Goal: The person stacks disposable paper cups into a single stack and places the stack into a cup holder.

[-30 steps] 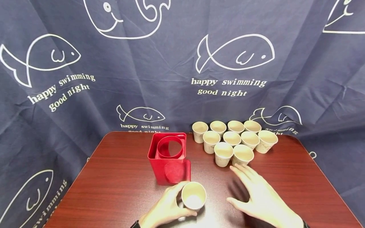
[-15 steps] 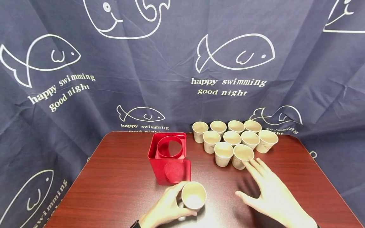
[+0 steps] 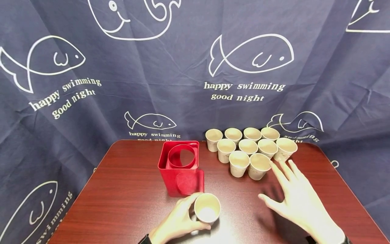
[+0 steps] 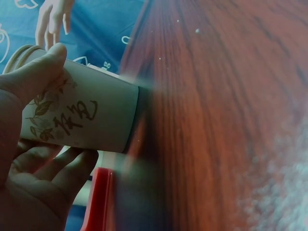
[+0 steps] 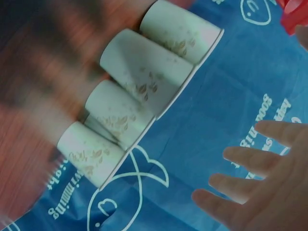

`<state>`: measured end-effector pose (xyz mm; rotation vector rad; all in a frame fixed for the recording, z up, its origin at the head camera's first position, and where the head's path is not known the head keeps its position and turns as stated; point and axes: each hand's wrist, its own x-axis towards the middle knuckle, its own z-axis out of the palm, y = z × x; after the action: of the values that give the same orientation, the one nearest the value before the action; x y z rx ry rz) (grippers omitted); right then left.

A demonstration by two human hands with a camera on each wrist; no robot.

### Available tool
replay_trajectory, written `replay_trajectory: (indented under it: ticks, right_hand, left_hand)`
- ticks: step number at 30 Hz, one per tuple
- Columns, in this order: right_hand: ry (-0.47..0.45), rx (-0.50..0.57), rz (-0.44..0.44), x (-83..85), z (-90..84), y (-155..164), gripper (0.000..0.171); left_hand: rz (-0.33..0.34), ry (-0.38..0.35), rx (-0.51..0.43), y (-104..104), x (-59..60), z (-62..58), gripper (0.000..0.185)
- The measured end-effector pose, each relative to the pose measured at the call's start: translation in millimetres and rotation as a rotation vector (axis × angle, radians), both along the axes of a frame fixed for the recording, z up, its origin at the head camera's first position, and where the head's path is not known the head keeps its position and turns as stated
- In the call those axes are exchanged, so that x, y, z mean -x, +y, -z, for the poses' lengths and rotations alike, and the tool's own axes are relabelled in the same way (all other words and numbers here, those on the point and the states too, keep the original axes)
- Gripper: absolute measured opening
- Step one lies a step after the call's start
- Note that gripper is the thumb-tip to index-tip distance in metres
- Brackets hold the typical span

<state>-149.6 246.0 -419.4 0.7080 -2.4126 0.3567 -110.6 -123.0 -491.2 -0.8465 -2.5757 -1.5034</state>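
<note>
Your left hand point(image 3: 178, 222) has its fingers and thumb curled round a single paper cup point(image 3: 207, 208), upright on the table point(image 3: 128, 200) just in front of the red box point(image 3: 180, 168) — the left wrist view shows the thumb along the printed wall and the fingers under it. Your right hand point(image 3: 297, 200) holds nothing: fingers straight and spread, palm down over the table, well to the right of the red box. The relation that matters: the cluster of cups point(image 3: 251, 149) sits right of the red box and beyond the right hand, with the fingertips just short of the nearest front cup point(image 3: 259, 166) and the right-end cup point(image 3: 285, 149); I can't tell if they touch. All cups stand upright, long axis vertical, mouths up. The right hand is clearly the nearer one to the cluster — the left is off by the box's front corner. The table is dark red wood grain, glossy. Behind the red box hangs a navy cloth point(image 3: 195, 67) printed with white fish.
</note>
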Motion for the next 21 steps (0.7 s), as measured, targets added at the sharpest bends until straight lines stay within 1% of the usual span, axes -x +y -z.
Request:
replay_trajectory:
  ticks: [4,9,13,15,21]
  right_hand:
    - [0.013,0.006,-0.005,12.2,-3.2,3,0.098]
    - [-0.021,0.02,-0.008,22.5,-4.1,4,0.099]
    - [-0.089,0.06,0.008,25.1,0.7,5,0.103]
    - [-0.134,0.081,0.02,26.2,4.0,5,0.105]
    - [-0.277,0.159,0.026,30.8,8.7,3,0.097]
  left_hand:
    - [-0.008,0.005,0.002,0,0.1,-0.6,0.079]
    - [-0.004,-0.02,0.001,0,-0.3,-1.2,0.078]
    - [0.009,-0.025,-0.006,0,-0.7,-1.6,0.076]
    - [0.014,-0.015,-0.007,0,-0.6,-1.5,0.076]
    - [0.016,-0.006,-0.007,0,-0.7,-1.3,0.077]
